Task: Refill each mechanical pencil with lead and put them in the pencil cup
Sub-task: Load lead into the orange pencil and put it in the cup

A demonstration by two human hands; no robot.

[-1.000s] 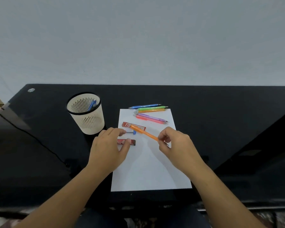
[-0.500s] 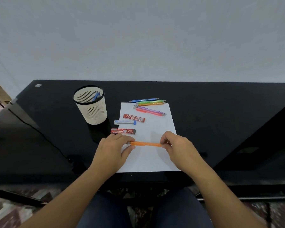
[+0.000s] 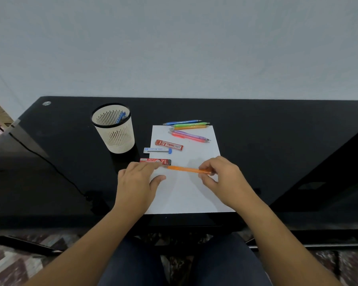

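My right hand (image 3: 221, 180) pinches the right end of an orange mechanical pencil (image 3: 186, 169), which lies level just above the white paper (image 3: 192, 197). The straight fingers of my left hand (image 3: 137, 182) touch its left end, with the thumb held apart below. Three lead cases lie near the paper's left edge: a red one (image 3: 155, 161) just beyond my left fingers, a blue-capped one (image 3: 157, 150), and another red one (image 3: 169, 145). Several more pencils (image 3: 189, 131) lie at the paper's far end. The white slotted pencil cup (image 3: 116, 137) stands to the left with a blue pencil (image 3: 120, 117) inside.
The black glossy table (image 3: 277, 141) runs to a pale wall behind. A thin black cable (image 3: 50, 164) crosses the table's left part. My knees and a patterned floor show below the table's near edge.
The orange pencil swung from a slant to level and came nearer to me. My left hand left the red lead case and went to the pencil's left end. The camera tilted lower.
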